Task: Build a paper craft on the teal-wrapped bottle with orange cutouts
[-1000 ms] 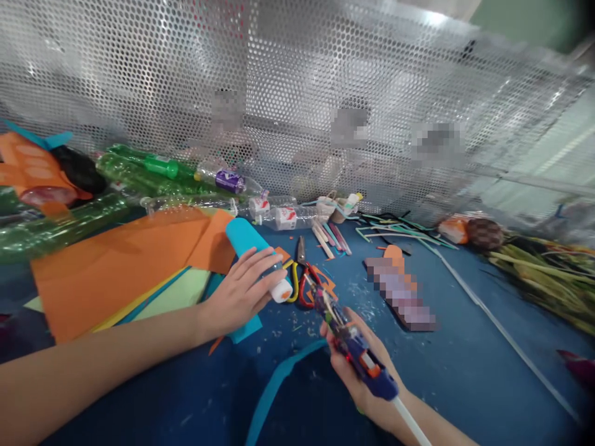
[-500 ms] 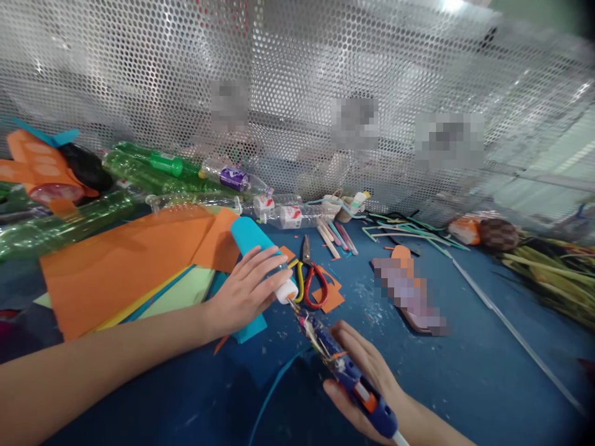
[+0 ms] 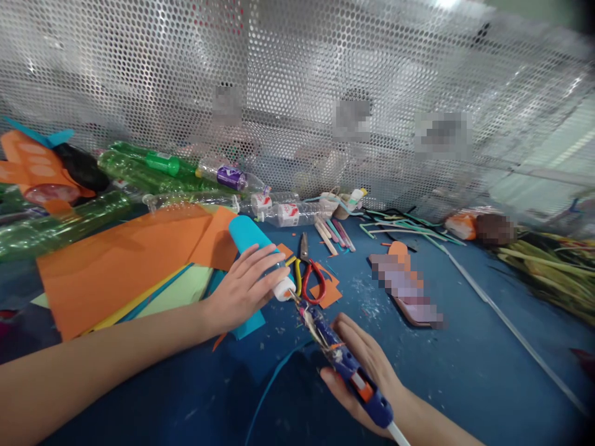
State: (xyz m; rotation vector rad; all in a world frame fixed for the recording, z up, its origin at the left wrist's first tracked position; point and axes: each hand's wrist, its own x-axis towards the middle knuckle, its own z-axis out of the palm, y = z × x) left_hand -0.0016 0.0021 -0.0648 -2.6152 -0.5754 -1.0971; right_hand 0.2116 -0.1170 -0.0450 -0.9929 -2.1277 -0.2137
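Observation:
My left hand [image 3: 248, 282] is wrapped over a bottle covered in blue paper [image 3: 251, 235], which lies slanted on the table with its white cap [image 3: 282, 289] toward me. In my right hand [image 3: 362, 365] is a dark blue glue gun [image 3: 344, 362], its nozzle touching or very close to the cap. A white stick comes out of the gun's rear end. Scissors [image 3: 307, 272] with red and yellow handles lie just beyond the cap, beside orange paper scraps [image 3: 329, 291].
Orange sheets [image 3: 116, 266] and other coloured paper lie at left, with plastic bottles [image 3: 162, 170] behind. A phone [image 3: 404, 291] rests at right, near a long pale strip [image 3: 511, 328]. A perforated metal screen [image 3: 288, 74] stands behind the table.
The view has shifted slightly. My left hand still holds the bottle, and the glue gun stays at the cap with little visible movement.

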